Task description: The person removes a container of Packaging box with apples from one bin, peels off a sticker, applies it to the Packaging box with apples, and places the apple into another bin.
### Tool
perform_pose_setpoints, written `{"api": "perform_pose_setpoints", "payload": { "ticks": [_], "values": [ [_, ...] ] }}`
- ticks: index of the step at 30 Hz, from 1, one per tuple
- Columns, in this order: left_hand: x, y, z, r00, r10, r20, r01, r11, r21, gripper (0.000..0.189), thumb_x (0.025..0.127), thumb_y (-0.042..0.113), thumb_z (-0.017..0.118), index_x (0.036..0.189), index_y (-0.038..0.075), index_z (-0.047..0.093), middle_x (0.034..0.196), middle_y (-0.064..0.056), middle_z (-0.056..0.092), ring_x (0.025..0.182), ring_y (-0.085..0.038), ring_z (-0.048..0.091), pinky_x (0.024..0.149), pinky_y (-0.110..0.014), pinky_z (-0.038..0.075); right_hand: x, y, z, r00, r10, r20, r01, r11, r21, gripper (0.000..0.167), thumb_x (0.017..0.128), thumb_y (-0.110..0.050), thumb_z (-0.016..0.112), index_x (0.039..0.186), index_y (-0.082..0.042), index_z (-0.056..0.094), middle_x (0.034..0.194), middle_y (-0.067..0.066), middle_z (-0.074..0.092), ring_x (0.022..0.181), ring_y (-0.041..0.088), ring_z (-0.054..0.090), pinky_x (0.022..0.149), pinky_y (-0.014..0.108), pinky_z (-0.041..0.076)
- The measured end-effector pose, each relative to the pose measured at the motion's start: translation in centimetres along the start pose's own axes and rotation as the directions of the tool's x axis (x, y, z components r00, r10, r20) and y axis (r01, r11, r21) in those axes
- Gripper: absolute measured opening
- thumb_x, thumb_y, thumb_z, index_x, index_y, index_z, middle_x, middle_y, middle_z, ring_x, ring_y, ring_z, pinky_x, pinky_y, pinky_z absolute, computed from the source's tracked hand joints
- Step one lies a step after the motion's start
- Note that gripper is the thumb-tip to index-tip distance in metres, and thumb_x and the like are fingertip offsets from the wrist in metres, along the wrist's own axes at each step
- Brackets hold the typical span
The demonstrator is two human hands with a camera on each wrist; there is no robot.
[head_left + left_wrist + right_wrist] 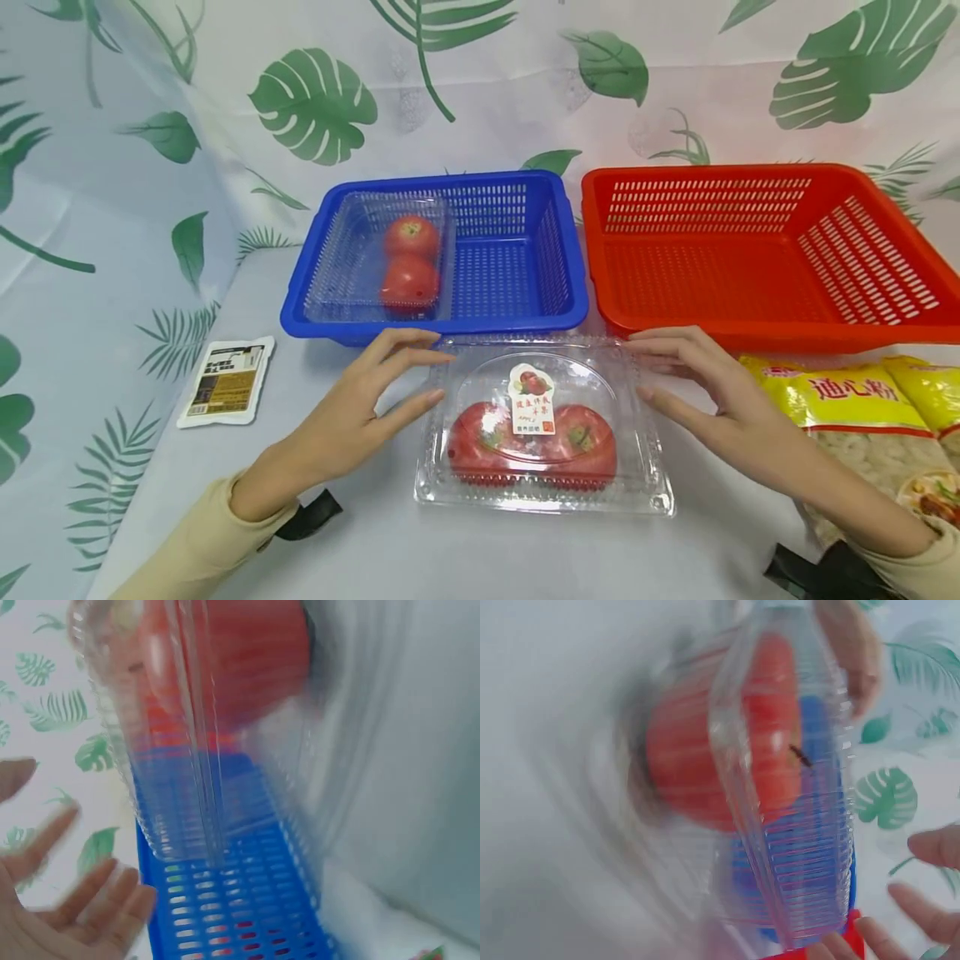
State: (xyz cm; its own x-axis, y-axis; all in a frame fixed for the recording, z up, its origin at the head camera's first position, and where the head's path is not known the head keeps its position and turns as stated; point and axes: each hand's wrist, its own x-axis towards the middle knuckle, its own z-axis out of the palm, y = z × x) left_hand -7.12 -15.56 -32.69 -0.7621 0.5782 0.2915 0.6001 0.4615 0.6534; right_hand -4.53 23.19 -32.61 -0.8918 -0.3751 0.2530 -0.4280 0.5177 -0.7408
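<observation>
A clear plastic clamshell box [542, 491] with a white label [533, 404] lies on the table in front of the baskets, its lid down. Inside it two red apples [581, 454] sit toward the near side. My left hand [367, 408] is at the box's left edge, fingers spread and loosely bent. On the opposite edge, my right hand [720, 400] is held the same way, fingertips close to the plastic. Both wrist views show the fingers [97, 900] and fingers [922, 907] apart, with nothing gripped between them.
Behind the box stands a blue basket [435, 328] holding another clear box [352, 250] with two apples. To its right is a red basket [720, 329]. Yellow-topped pasta bags [855, 400] lie at right, a small flat packet [227, 382] at left.
</observation>
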Motion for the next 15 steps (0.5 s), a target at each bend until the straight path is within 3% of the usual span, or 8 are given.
{"api": "perform_pose_setpoints", "payload": {
  "ticks": [3, 6, 9, 11, 13, 15],
  "values": [
    [-0.4, -0.2, 0.1, 0.991, -0.111, -0.068, 0.105, 0.99, -0.095, 0.041, 0.101, 0.016, 0.071, 0.14, 0.008, 0.06, 0.142, -0.005, 0.057, 0.131, -0.024, 0.056, 0.109, -0.045, 0.049, -0.5, 1.1, -0.5, 0.986, 0.167, 0.024, -0.168, 0.972, 0.162, 0.043, 0.1, 0.001, 0.065, 0.143, -0.005, 0.059, 0.13, -0.01, 0.066, 0.114, -0.001, 0.065, 0.092, 0.012, 0.051],
    [-0.8, -0.7, 0.7, 0.966, -0.248, -0.072, 0.229, 0.951, -0.206, 0.048, 0.099, 0.015, 0.074, 0.141, 0.002, 0.053, 0.136, -0.013, 0.06, 0.122, -0.029, 0.062, 0.102, -0.042, 0.054, -0.8, 2.3, -0.5, 0.946, 0.32, 0.056, -0.323, 0.913, 0.249, 0.043, 0.105, -0.007, 0.062, 0.147, 0.0, 0.053, 0.127, -0.016, 0.067, 0.11, 0.001, 0.067, 0.088, 0.015, 0.055],
    [-1.0, -1.0, 1.3, 0.916, -0.402, -0.004, 0.381, 0.871, -0.311, 0.061, 0.097, 0.021, 0.077, 0.145, -0.001, 0.046, 0.135, -0.017, 0.059, 0.119, -0.03, 0.063, 0.1, -0.044, 0.054, -1.0, 3.2, -0.1, 0.912, 0.401, 0.088, -0.408, 0.866, 0.29, 0.048, 0.106, -0.012, 0.061, 0.149, 0.003, 0.049, 0.126, -0.01, 0.066, 0.106, 0.003, 0.067, 0.087, 0.018, 0.056],
    [-1.1, -1.1, 1.7, 0.872, -0.482, 0.079, 0.478, 0.808, -0.345, 0.072, 0.096, 0.031, 0.078, 0.15, 0.0, 0.041, 0.138, -0.017, 0.057, 0.12, -0.029, 0.062, 0.099, -0.046, 0.054, -1.2, 3.7, 0.2, 0.895, 0.424, 0.137, -0.445, 0.831, 0.334, 0.051, 0.108, -0.015, 0.058, 0.152, 0.006, 0.045, 0.129, -0.007, 0.064, 0.106, 0.004, 0.066, 0.088, 0.019, 0.056],
    [-0.9, -1.1, 2.0, 0.826, -0.537, 0.171, 0.56, 0.748, -0.356, 0.084, 0.093, 0.043, 0.079, 0.155, 0.004, 0.037, 0.141, -0.016, 0.056, 0.124, -0.029, 0.06, 0.099, -0.047, 0.053, -1.4, 4.1, 0.4, 0.884, 0.428, 0.188, -0.467, 0.788, 0.401, 0.052, 0.11, -0.017, 0.052, 0.153, 0.01, 0.04, 0.132, -0.005, 0.064, 0.108, 0.005, 0.067, 0.089, 0.022, 0.057],
    [-0.7, -1.1, 2.2, 0.79, -0.563, 0.243, 0.612, 0.703, -0.363, 0.093, 0.09, 0.052, 0.078, 0.159, 0.007, 0.035, 0.141, -0.015, 0.057, 0.126, -0.029, 0.058, 0.099, -0.048, 0.053, -1.5, 4.4, 0.7, 0.874, 0.425, 0.235, -0.484, 0.732, 0.479, 0.053, 0.113, -0.018, 0.047, 0.154, 0.013, 0.036, 0.134, -0.005, 0.064, 0.111, 0.008, 0.068, 0.09, 0.024, 0.058]
  ]
}}
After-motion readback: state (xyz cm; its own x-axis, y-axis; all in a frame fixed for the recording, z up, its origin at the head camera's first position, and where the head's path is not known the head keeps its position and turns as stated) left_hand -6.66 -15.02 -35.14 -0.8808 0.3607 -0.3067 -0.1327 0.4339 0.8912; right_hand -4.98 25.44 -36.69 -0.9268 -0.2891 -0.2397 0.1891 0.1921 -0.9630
